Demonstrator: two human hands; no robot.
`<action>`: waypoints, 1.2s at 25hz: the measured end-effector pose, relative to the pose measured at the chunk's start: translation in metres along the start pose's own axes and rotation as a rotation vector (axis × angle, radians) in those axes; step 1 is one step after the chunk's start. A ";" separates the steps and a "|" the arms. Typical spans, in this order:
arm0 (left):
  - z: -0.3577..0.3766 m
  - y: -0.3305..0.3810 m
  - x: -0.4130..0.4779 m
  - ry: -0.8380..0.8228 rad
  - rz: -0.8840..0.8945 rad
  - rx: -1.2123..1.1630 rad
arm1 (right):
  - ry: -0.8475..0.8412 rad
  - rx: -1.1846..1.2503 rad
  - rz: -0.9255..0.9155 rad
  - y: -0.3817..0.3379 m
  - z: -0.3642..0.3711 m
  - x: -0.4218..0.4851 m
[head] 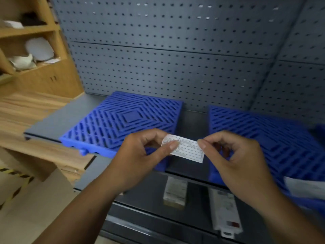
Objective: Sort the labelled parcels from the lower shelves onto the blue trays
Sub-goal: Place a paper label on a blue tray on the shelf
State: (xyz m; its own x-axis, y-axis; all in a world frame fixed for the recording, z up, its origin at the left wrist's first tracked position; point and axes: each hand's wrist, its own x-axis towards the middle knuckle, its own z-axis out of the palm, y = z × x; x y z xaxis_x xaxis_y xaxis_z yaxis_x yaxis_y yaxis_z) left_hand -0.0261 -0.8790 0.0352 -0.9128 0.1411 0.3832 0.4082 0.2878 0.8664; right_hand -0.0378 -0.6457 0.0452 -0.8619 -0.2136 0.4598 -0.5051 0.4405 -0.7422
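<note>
Both of my hands hold a small white paper label (186,149) with printed lines, in front of the shelf. My left hand (140,155) pinches its left end, my right hand (233,155) pinches its right end. Behind them two blue slotted trays lie on the grey shelf: the left tray (112,122) is bare, the right tray (274,136) carries a white parcel (304,188) at its near right edge. On the lower shelf lie a small labelled box (175,192) and a long white labelled parcel (225,213).
A grey pegboard wall (167,55) backs the shelf. Wooden shelving (35,29) with white and dark items stands at the left, above a wooden counter (26,110). A cardboard box (31,199) sits at the lower left, by yellow-black floor tape.
</note>
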 end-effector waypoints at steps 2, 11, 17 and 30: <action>-0.051 -0.017 -0.006 0.050 -0.003 0.059 | -0.032 -0.012 -0.003 -0.016 0.049 0.020; -0.148 -0.080 -0.015 0.051 0.037 0.655 | -0.239 -0.239 0.111 -0.028 0.175 0.067; -0.153 -0.091 -0.016 0.009 0.050 0.682 | -0.178 -0.312 0.097 -0.032 0.178 0.063; -0.147 -0.086 -0.003 0.004 0.088 0.611 | -0.234 -0.297 0.072 -0.037 0.168 0.062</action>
State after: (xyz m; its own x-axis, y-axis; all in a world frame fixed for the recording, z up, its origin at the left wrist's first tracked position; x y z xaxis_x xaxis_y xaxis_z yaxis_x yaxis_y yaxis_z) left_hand -0.0605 -1.0431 0.0068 -0.8747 0.1859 0.4476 0.4143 0.7660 0.4916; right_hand -0.0801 -0.8219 0.0195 -0.8988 -0.3513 0.2622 -0.4377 0.6876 -0.5793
